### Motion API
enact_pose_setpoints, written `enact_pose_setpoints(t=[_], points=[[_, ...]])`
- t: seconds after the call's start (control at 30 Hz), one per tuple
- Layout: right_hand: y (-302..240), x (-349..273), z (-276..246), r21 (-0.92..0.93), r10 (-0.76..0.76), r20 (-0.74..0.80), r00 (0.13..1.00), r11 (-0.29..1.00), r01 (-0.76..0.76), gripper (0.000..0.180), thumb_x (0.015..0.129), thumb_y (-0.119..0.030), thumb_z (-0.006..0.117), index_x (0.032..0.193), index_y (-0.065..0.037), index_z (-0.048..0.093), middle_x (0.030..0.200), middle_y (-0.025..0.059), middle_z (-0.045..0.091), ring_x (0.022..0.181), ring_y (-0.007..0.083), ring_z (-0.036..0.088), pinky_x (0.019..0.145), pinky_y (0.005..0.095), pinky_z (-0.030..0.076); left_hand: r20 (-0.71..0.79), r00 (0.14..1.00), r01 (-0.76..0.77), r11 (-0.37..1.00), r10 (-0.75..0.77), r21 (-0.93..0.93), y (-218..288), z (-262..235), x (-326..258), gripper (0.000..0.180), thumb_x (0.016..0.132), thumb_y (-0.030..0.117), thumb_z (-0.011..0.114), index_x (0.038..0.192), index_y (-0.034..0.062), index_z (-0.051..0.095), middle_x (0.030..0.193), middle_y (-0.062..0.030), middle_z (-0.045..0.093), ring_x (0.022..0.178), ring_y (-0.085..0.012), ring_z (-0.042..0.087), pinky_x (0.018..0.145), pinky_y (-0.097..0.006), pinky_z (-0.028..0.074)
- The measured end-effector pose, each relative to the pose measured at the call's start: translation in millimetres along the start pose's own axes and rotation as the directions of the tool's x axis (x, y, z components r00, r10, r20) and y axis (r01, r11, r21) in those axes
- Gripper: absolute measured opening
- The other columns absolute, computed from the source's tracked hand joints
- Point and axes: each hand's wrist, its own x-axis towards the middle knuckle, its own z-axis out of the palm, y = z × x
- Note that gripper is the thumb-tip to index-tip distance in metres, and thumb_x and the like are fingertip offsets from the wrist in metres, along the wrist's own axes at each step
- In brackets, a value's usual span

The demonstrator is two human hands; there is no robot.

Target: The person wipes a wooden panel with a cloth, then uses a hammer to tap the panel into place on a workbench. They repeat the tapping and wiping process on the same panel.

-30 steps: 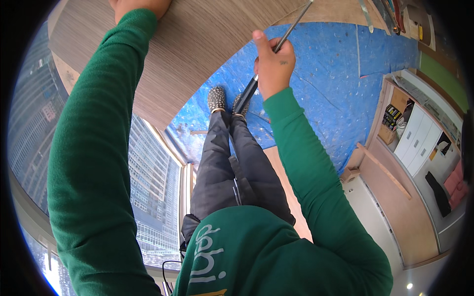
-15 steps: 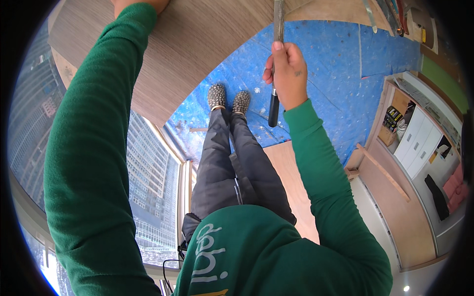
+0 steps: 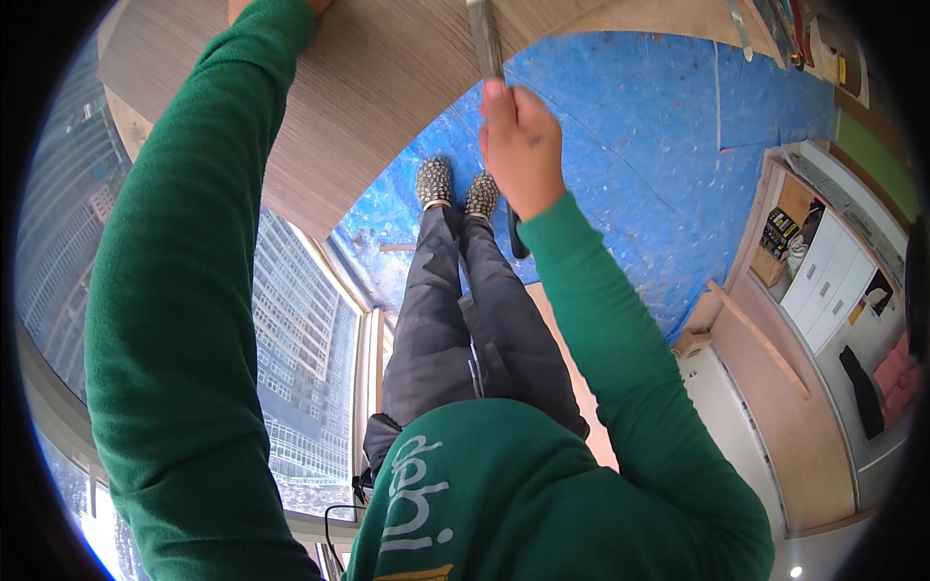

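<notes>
My right hand is closed around the middle of a long tool with a worn grey shaft and a black grip end. Its far end is cut off by the top edge, so its kind does not show. The shaft reaches over the edge of a wood-grain panel; whether they touch I cannot tell. At the upper left, my left hand is over the same panel. Almost all of that hand lies outside the view, and its fingers are hidden.
Blue sheeting covers the floor under my shoes. A large window lies to the left. Several hand tools lie at the far right. An open cabinet with white drawers and a loose wood strip are on the right.
My right hand has moved left with the tool, whose shaft now tilts further left over the panel. My left arm has barely moved.
</notes>
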Motion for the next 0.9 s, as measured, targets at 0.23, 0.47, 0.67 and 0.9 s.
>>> enact_pose_setpoints(t=[0.23, 0.47, 0.67, 0.9], points=[[-7.3, -49.5, 8.2, -0.201, 0.021, -0.002, 1.0, 0.979, -0.021, 0.044, 0.107, -0.038, 0.059, 0.08, -0.003, 0.056, 0.066, 0.0077, 0.055, 0.057, 0.016, 0.049, 0.053, 0.0348, 0.043, -0.027, 0.999, -0.021, 1.0, 0.021, 0.006, -3.6, 4.2, 4.0, 0.07, 0.105, 0.052, 0.044, 0.159, 0.0082, 0.039, 0.169, -0.0146, 0.029, 0.159, -0.0326, 0.019, 0.13, -0.05, 0.011], [-16.2, 2.9, 4.9, 0.02, 0.099, -0.082, 0.992, 0.995, -0.098, 0.045, 0.108, -0.038, 0.057, 0.081, -0.002, 0.058, 0.064, 0.0034, 0.054, 0.06, 0.0117, 0.05, 0.055, 0.034, 0.043, -0.012, 1.0, -0.008, 1.0, 0.008, 0.005, -2.1, 4.0, 2.9, 0.07, 0.105, 0.052, 0.044, 0.159, 0.0077, 0.039, 0.17, -0.0148, 0.029, 0.159, -0.032, 0.018, 0.13, -0.05, 0.01], [-23.6, -49.4, 14.3, -0.151, 0.206, 0.044, 0.978, 0.969, -0.197, 0.042, 0.108, -0.037, 0.057, 0.083, -0.003, 0.058, 0.064, 0.0043, 0.055, 0.058, 0.0146, 0.052, 0.056, 0.0339, 0.042, -0.033, 0.999, -0.015, 1.0, 0.015, -0.018, 0.5, 1.2, -1.6, 0.069, 0.106, 0.052, 0.043, 0.159, 0.0079, 0.038, 0.17, -0.0144, 0.028, 0.159, -0.0309, 0.018, 0.13, -0.049, 0.01], [-28.2, 19.2, -3.6, 0.224, 0.162, -0.099, 0.982, 0.965, -0.137, 0.044, 0.107, -0.038, 0.057, 0.083, -0.001, 0.057, 0.069, 0.0215, 0.057, 0.057, 0.032, 0.051, 0.058, 0.044, 0.045, -0.056, 0.998, -0.02, 1.0, 0.019, -0.015, -2.5, 6.1, 0.1, 0.069, 0.105, 0.052, 0.045, 0.159, 0.0082, 0.04, 0.169, -0.0145, 0.03, 0.159, -0.0312, 0.019, 0.13, -0.049, 0.01]])
